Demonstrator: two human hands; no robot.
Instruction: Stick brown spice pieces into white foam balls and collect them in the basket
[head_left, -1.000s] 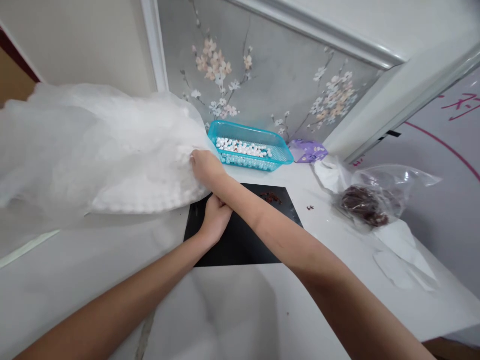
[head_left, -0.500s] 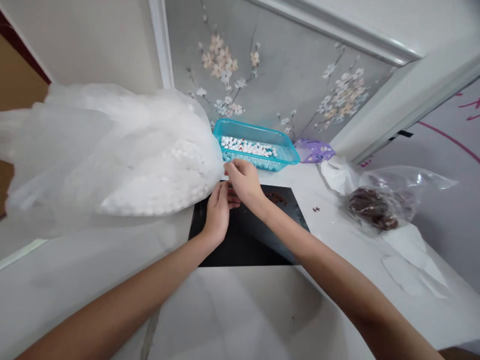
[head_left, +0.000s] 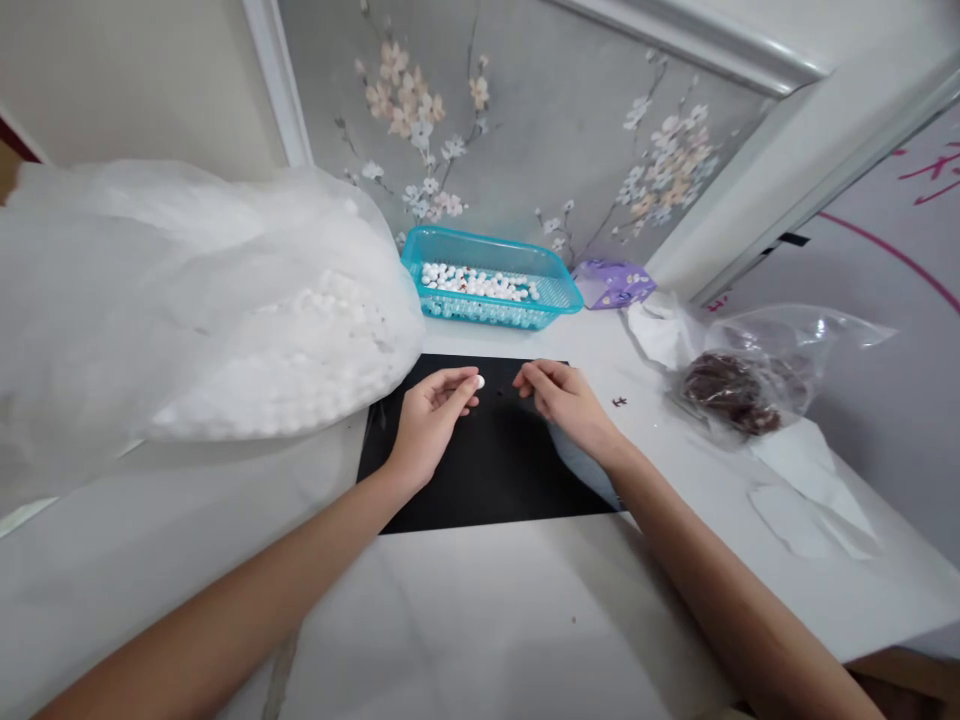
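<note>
My left hand [head_left: 435,412] pinches a small white ball [head_left: 480,382] between thumb and forefinger, above the left part of a black mat [head_left: 480,470]. My right hand [head_left: 564,398] is over the mat's right part, a short way from the ball. Its fingers are curled together at the tips, and whatever they hold, if anything, is too small to make out. A tiny dark speck [head_left: 500,392] shows between the two hands. Behind them stands a blue plastic basket [head_left: 491,240] with many white balls in it.
At left a large translucent bag [head_left: 247,320] of white balls overhangs the table. On the right lie a small brown piece [head_left: 619,402], a clear bag of brown pieces [head_left: 727,390] and white paper [head_left: 817,480]. A purple packet [head_left: 613,283] rests beside the basket.
My hands were close together beside the bag and have parted. The right hand has moved right over the mat, while the white ball now shows in my left fingers. The view has shifted slightly.
</note>
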